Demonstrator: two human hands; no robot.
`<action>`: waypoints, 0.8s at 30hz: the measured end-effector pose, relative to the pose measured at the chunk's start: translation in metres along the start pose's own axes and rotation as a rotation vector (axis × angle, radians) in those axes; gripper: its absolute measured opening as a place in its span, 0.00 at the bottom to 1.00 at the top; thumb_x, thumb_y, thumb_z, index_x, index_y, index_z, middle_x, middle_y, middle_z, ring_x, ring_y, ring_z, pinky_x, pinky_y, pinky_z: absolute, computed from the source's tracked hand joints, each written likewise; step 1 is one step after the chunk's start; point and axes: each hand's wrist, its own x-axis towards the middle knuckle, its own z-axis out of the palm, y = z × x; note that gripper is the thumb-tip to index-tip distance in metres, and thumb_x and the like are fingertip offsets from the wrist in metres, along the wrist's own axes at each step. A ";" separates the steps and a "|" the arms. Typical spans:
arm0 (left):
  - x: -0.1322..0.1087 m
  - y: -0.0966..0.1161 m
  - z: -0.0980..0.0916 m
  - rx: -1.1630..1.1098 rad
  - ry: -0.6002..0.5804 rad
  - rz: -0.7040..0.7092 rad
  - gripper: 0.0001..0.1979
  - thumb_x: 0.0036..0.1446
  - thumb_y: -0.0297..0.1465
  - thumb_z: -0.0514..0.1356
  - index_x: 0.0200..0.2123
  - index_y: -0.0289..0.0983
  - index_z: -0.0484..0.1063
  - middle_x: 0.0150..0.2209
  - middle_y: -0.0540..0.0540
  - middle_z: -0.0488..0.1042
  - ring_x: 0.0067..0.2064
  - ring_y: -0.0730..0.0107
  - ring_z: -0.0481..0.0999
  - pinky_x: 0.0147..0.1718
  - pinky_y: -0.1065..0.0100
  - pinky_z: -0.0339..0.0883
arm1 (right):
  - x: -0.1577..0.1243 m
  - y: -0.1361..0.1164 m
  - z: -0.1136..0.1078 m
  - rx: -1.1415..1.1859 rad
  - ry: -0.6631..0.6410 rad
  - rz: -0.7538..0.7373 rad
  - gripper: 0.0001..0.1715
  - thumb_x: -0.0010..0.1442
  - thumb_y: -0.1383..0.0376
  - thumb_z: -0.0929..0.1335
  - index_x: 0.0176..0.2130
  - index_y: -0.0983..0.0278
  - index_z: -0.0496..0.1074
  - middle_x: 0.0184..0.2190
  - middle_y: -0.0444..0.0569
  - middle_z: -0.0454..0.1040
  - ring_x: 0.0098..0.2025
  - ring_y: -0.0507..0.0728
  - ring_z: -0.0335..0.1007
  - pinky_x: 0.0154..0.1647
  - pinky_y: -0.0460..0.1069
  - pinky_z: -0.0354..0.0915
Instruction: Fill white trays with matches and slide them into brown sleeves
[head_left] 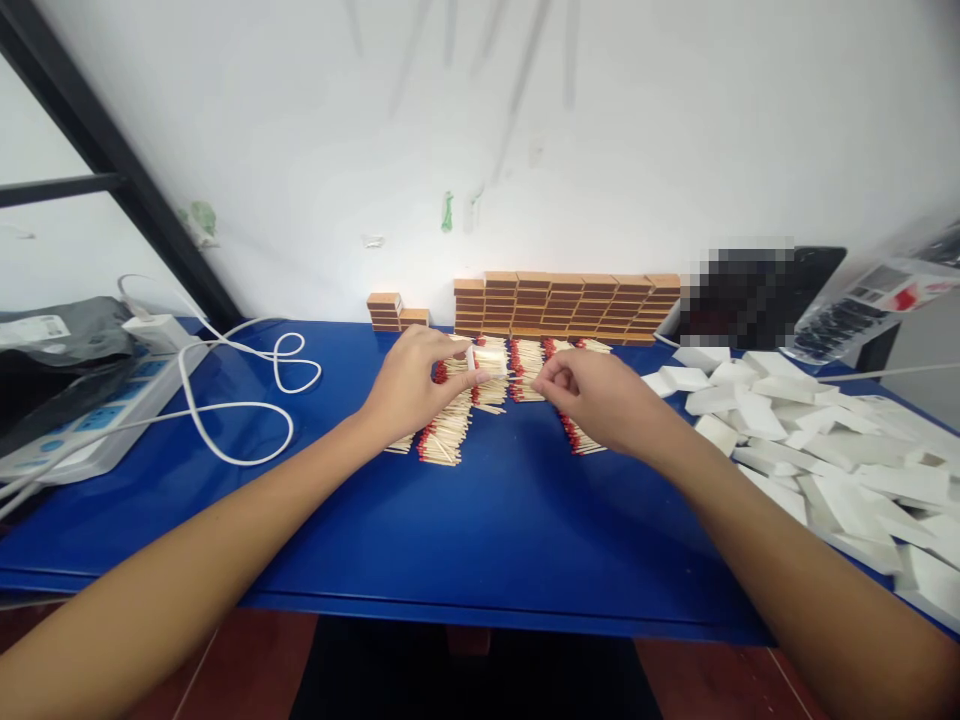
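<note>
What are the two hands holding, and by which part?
The left hand holds a small white tray of matches near its left end, between thumb and fingers. Whether the right hand holds anything cannot be told.

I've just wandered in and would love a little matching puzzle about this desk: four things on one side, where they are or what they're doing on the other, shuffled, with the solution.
Things:
1. brown boxes
2. white pieces
3. power strip
4. the person's left hand

Places and states:
A. at the left end of the blue table
B. holding a small white tray with matches in it
C. in a loose heap on the right
D. stacked in front of the wall

Pairs: 1-D, 2-C, 3-A, 4-B
</note>
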 end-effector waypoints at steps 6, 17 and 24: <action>-0.001 0.004 0.003 -0.085 -0.053 0.055 0.24 0.63 0.55 0.65 0.45 0.42 0.84 0.37 0.44 0.82 0.44 0.57 0.77 0.48 0.56 0.70 | 0.001 -0.003 0.001 0.104 0.246 -0.340 0.07 0.69 0.63 0.68 0.37 0.61 0.73 0.34 0.49 0.75 0.33 0.56 0.67 0.35 0.50 0.59; -0.001 0.011 0.004 -0.177 -0.101 0.107 0.19 0.64 0.50 0.67 0.44 0.41 0.83 0.38 0.45 0.83 0.43 0.59 0.78 0.48 0.56 0.69 | 0.000 -0.003 0.015 0.090 0.256 -0.428 0.05 0.69 0.64 0.68 0.40 0.61 0.74 0.35 0.47 0.73 0.33 0.55 0.65 0.36 0.50 0.57; -0.001 0.007 0.003 -0.121 -0.055 0.030 0.24 0.64 0.56 0.64 0.40 0.41 0.84 0.39 0.44 0.83 0.45 0.57 0.79 0.48 0.56 0.70 | -0.002 -0.006 0.011 0.134 0.323 -0.416 0.06 0.68 0.64 0.68 0.37 0.61 0.73 0.30 0.46 0.72 0.31 0.55 0.65 0.35 0.50 0.57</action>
